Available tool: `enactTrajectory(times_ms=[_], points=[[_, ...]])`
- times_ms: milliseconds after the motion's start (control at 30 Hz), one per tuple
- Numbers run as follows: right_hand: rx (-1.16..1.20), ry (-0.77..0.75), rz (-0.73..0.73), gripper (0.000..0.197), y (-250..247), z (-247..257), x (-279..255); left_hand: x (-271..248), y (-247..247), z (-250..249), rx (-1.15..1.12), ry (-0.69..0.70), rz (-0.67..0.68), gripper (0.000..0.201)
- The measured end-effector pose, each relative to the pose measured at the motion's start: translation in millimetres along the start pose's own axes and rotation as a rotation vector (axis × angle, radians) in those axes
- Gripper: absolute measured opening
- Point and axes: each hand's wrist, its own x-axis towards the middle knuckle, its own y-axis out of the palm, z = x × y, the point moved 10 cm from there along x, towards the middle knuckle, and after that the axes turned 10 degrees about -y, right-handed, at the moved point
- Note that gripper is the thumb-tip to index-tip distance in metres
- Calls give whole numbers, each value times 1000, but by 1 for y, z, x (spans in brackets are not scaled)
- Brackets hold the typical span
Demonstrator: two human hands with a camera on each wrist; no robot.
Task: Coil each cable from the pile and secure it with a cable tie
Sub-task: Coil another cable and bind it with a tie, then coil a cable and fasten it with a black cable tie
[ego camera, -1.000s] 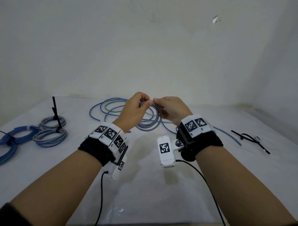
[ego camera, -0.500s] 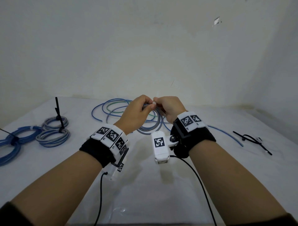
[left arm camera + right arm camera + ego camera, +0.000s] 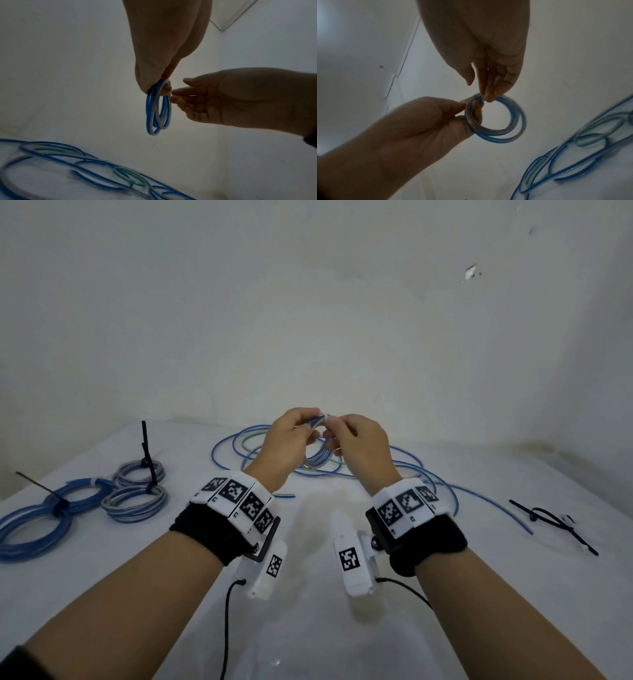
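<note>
A small coil of blue and white cable (image 3: 320,455) hangs in the air between my hands, above the table. My left hand (image 3: 294,433) pinches the coil (image 3: 158,108) at its top and left side, between thumb and fingers. My right hand (image 3: 356,440) reaches in from the right. Its fingertips (image 3: 488,97) touch the top of the coil (image 3: 496,119), and its thumb stands apart. The loose pile of blue and green cables (image 3: 239,446) lies on the white table behind and below the hands. It also shows low in both wrist views (image 3: 85,162) (image 3: 573,155).
Three tied coils lie at the table's left: two grey-blue ones (image 3: 135,503) (image 3: 138,474) with upright black tie tails and a larger blue one (image 3: 34,525). Spare black cable ties (image 3: 551,518) lie at the right. A loose blue cable (image 3: 479,498) trails toward them.
Both hands have risen a little with the coil and the wrists have drawn apart. The coil now sits tighter between the hands and more of it is hidden.
</note>
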Motion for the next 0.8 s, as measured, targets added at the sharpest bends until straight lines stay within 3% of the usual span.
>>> enactTrajectory(times_ms=[233,300,367,433,500,567,700,800], points=[[198,132,18,15,31,5,8,-12,-26,-6,-40,-3,121,40],[313,198,45,11,49,5,8,-16,-46,-8,28,6,62,35],[474,263,85,8,72,9,6,-14,-84,-9,217,32,-127,28],[695,345,163,9,100,17,0,-11,-124,-4,335,-38,-265,36],[900,458,250,12,135,27,-12,-11,-155,11,280,-187,-247,41],[996,535,319,11,166,34,-23,-19,-176,21,181,-289,-185,31],[917,614,415,13,215,44,-44,-39,-230,24,262,-289,-283,6],[671,574,513,13,248,50,-63,-55,-276,34,473,-306,-411,14]])
